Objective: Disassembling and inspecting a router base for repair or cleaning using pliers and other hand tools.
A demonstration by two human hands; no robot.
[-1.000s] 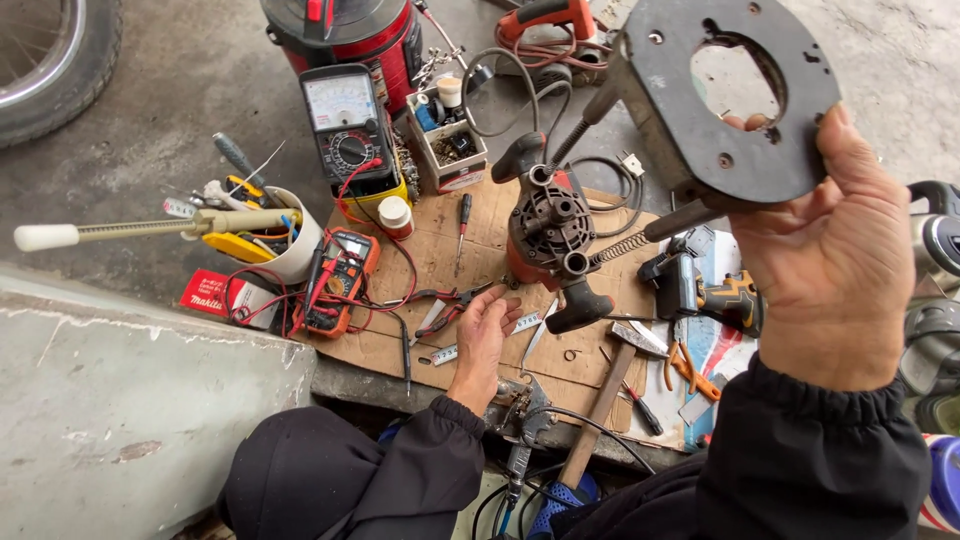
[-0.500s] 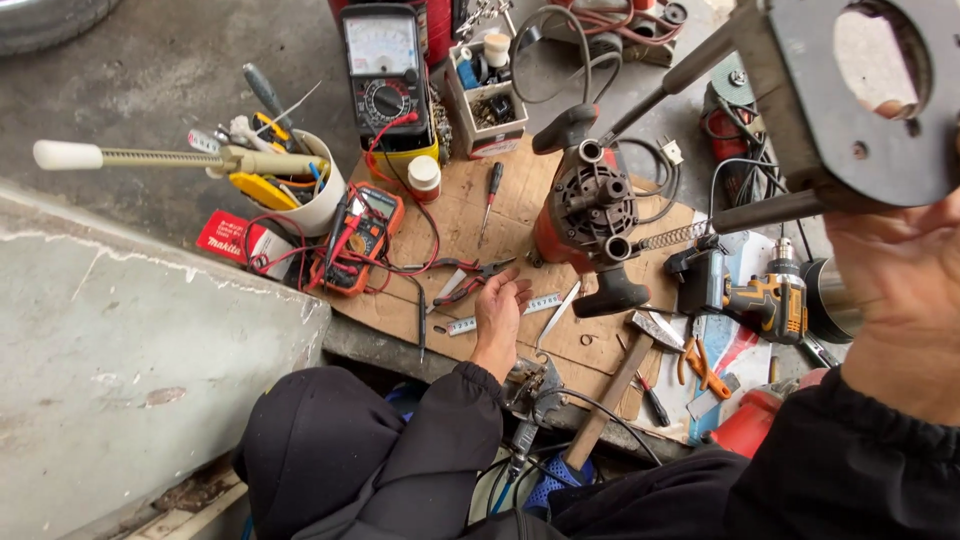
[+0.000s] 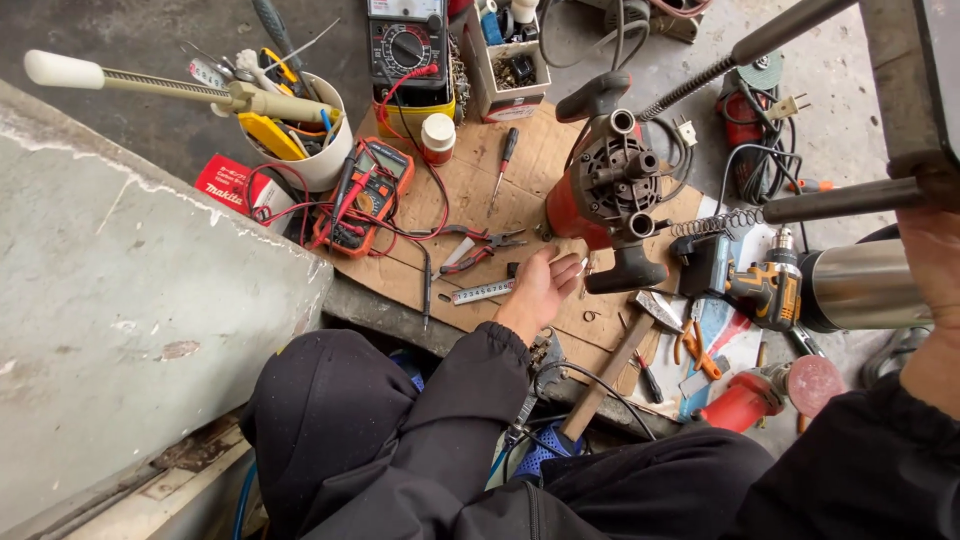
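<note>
My left hand [image 3: 543, 287] rests on a cardboard sheet [image 3: 470, 175], fingers bunched together at a spot just left of a red and black motor housing [image 3: 610, 190]. I cannot make out whether the fingertips pinch anything. A short metal ruler [image 3: 480, 293] and red-handled pliers [image 3: 480, 245] lie beside that hand. My right hand [image 3: 930, 275] is at the right edge, gripping a dark metal plate [image 3: 905, 90] with long rods [image 3: 840, 200] sticking out to the left, held above the tools.
A red multimeter [image 3: 365, 195] with tangled leads, a black meter [image 3: 405, 45], a white cup of tools [image 3: 320, 155] and a screwdriver [image 3: 505, 160] crowd the back. A cordless drill [image 3: 760, 285], steel cylinder [image 3: 860, 285], hammer [image 3: 615, 370] and red grinder [image 3: 750, 400] lie right. A concrete ledge [image 3: 130, 280] rises left.
The view has swung down and left, so the metal plate in my right hand has slid to the top right edge. My left hand has shifted slightly toward the motor housing and drawn its fingers together.
</note>
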